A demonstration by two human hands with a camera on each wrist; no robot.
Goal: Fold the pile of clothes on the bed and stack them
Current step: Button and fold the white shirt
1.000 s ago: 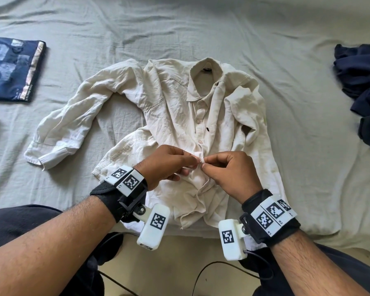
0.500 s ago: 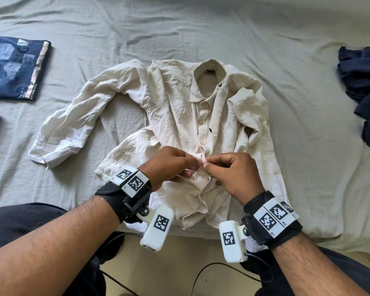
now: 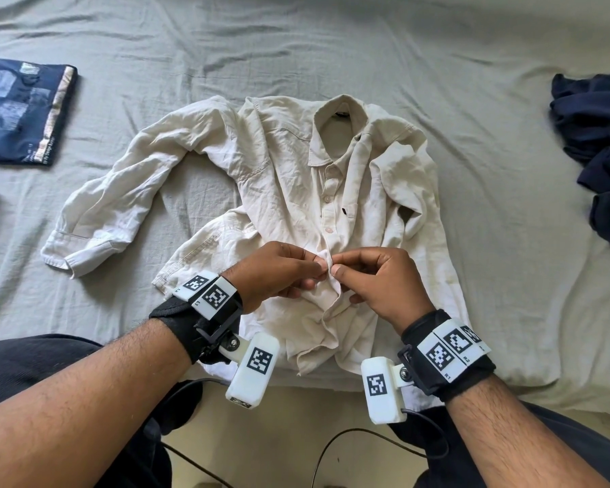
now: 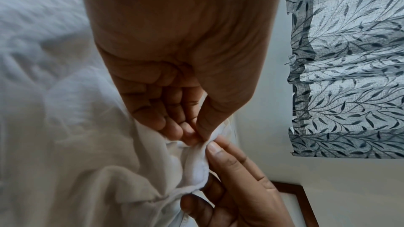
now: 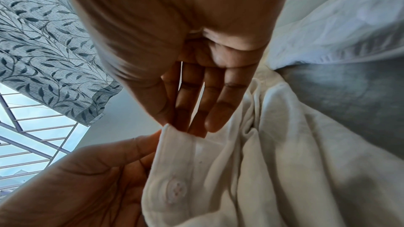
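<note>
A cream long-sleeved shirt lies face up on the bed, collar away from me, one sleeve spread out to the left. My left hand and right hand meet over its button placket, a little below the middle. Both pinch the placket edge between thumb and fingertips. In the left wrist view my left hand nips the fabric fold. In the right wrist view my right hand holds the placket strip, with a button lower down.
A folded navy patterned garment lies at the far left. A heap of dark blue clothes sits at the right edge. Grey bedsheet stretches beyond the shirt. My dark-trousered legs and a cable are at the bed's near edge.
Both hands stay pinched together on the placket, shifting only slightly. The shirt has not moved on the bed.
</note>
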